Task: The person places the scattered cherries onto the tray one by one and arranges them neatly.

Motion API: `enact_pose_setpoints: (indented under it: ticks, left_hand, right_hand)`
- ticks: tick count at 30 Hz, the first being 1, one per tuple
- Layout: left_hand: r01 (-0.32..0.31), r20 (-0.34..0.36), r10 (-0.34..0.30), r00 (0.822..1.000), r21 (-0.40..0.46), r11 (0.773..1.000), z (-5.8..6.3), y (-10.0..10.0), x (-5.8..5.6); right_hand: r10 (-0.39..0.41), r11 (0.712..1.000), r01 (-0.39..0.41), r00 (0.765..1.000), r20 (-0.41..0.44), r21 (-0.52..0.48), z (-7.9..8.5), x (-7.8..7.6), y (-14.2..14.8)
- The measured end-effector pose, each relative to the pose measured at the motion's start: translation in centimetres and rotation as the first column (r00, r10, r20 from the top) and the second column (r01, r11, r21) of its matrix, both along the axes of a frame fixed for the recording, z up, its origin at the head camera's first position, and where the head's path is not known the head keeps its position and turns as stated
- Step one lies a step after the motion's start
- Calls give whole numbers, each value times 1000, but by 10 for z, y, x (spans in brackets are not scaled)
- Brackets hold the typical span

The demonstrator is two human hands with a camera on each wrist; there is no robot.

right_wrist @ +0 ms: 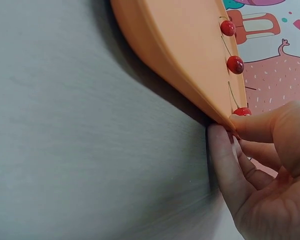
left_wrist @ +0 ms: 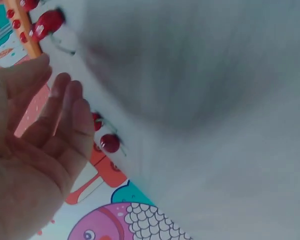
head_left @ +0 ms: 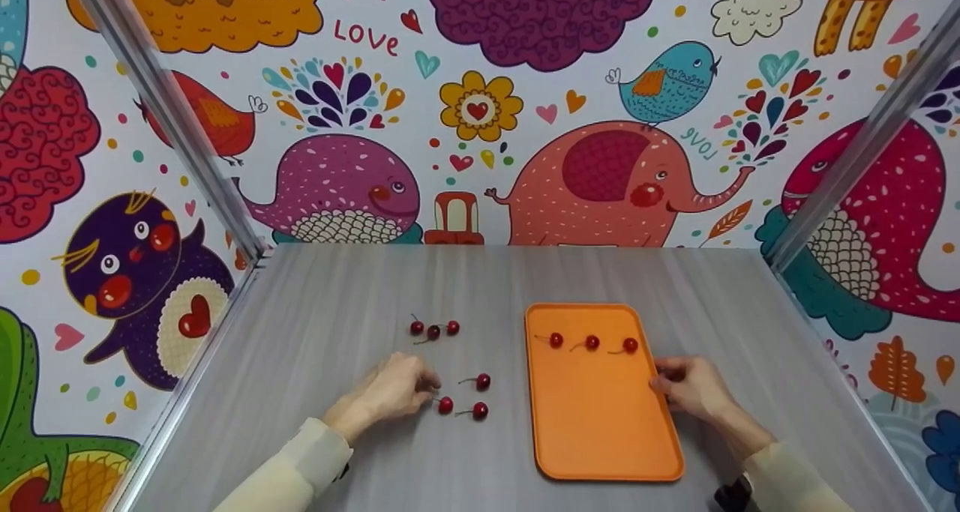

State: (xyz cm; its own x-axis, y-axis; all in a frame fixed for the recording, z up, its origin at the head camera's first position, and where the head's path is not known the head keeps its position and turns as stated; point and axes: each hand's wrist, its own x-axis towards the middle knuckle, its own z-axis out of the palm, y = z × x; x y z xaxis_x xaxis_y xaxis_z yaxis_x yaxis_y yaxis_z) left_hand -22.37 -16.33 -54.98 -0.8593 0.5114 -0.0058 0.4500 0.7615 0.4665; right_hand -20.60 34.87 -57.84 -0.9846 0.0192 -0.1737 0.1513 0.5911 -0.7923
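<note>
In the head view, you are stretching both hands over a grey table (head_left: 360, 459), your left hand (head_left: 391, 386) hovering low with loosely bent fingers just beside a near cherry (head_left: 445, 405), the leftmost of a loose group of three. Two more cherries, an upper one (head_left: 483, 381) and a lower one (head_left: 480, 411), are lying just to its right, and a far cluster (head_left: 433, 332) of three is sitting beyond that hand. Your right hand (head_left: 694, 386) is pinching the right edge of an orange tray (head_left: 600, 422), which is lying flat on the table, carrying a row of three cherries (head_left: 592, 342) near its far end, stems trailing left. Pale sleeves (head_left: 296, 459) are covering your forearms, and a wall (head_left: 480, 40) printed with cartoon animals is standing behind. In the left wrist view, your left fingers are curving softly, apart from one another in places and grasping nothing, with cherries showing beyond the fingertips. In the right wrist view, your right thumb is pressing on the tray's rim while a finger is bracing from beneath, and the row of cherries is resting inside along the end wall.
</note>
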Motion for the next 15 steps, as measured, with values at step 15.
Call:
enact_pose_setpoints:
  ticks: [15]
  left_hand:
    - [14, -116, -26, 993, -100, 995, -10, 1, 8]
  right_hand:
    - [7, 1000, -7, 1000, 1, -16, -1, -1, 1]
